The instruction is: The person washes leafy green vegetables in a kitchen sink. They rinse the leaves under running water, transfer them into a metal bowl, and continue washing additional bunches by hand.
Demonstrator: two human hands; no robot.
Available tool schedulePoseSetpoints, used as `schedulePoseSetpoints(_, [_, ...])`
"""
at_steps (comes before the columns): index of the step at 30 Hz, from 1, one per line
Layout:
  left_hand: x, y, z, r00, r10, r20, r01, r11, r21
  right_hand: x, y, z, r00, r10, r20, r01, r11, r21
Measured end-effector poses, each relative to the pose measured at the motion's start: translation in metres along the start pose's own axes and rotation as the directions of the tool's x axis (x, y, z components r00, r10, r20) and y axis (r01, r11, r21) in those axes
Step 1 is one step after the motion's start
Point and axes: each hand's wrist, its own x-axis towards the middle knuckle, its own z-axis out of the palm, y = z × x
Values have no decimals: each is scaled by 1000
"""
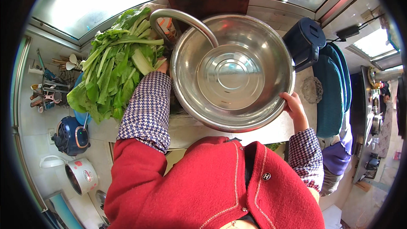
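A large stainless steel basin (187, 101) stands tilted under a curved metal faucet (190, 20), whose end reaches over the basin's inside. My right hand (293, 106) grips the basin's rim at its lower right, thumb on the edge. At the basin's left, my left hand (163, 65) is mostly hidden by my sleeve and leaf stems; whether its fingers are closed cannot be seen. A big heap of leafy green vegetables (114, 66) with pale stems lies beside that hand, touching it. Whether water runs from the faucet cannot be told.
A dark blue pitcher (305, 41) stands right of the basin, near a clear glass bowl (311, 89) and teal ribbed baskets (330, 98). At left are a utensil rack (52, 90), a blue appliance (72, 136) and a white cooker pot (82, 176). Windows edge the far side.
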Motion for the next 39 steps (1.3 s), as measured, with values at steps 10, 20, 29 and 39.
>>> schedulePoseSetpoints(10, [6, 5, 0, 1000, -2, 2, 2, 1000, -1, 0, 1, -1, 1000, 0, 0, 0, 1000, -18])
schedulePoseSetpoints(20, [9, -1, 1, 1000, 1, -8, -1, 1000, -1, 4, 6, -6, 1000, 0, 7, 0, 1000, -31])
schedulePoseSetpoints(29, [10, -5, 2, 1000, 7, -21, -7, 1000, -7, -1, 3, -4, 1000, -12, -12, 12, 1000, -7])
schedulePoseSetpoints(39, [11, -6, 2, 999, 38, -28, -38, 999, -6, -3, 2, -3, 999, -36, -28, 35, 998, -53])
